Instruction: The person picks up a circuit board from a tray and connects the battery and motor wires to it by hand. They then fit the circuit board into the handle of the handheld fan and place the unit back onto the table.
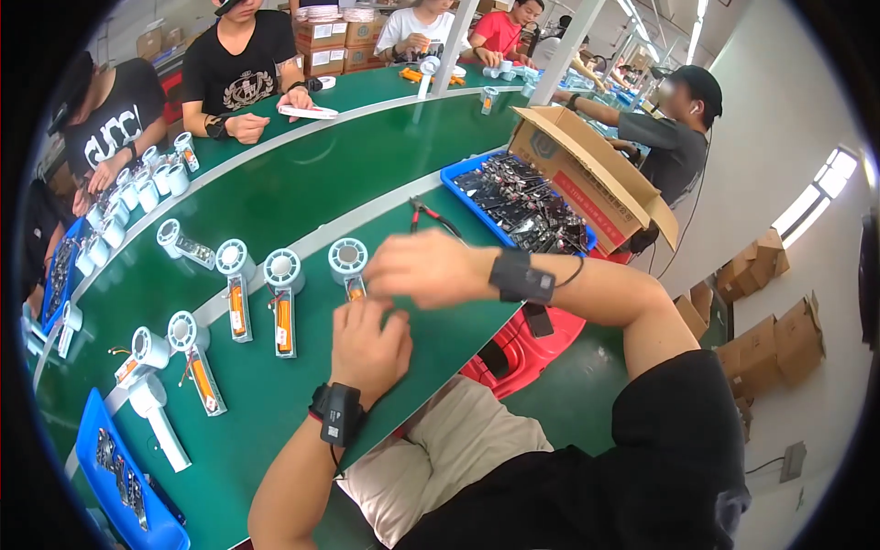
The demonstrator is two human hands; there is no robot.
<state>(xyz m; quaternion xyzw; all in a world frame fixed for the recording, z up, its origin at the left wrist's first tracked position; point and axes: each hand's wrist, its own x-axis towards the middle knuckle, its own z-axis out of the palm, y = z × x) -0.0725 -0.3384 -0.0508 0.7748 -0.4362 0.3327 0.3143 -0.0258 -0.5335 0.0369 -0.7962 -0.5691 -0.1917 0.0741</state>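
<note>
A pale-blue handheld fan (347,256) with a round slotted head lies on the green worktop, its handle uncovered to show an orange battery (356,288). My left hand (368,346) curls its fingers over the lower handle, which it largely hides. From the right, my right hand (429,268) reaches to the battery end with its fingers drawn together and slightly blurred; anything between them is hidden. To the left lie similar fans, among them one (282,268) and another (232,258) with orange batteries showing.
Red-handled pliers (429,218) lie beyond my right hand. A blue tray of circuit boards (527,203) stands by an open cardboard box (587,170). Another blue tray (99,431) sits at the near left. Several co-workers sit across the green belt (367,174).
</note>
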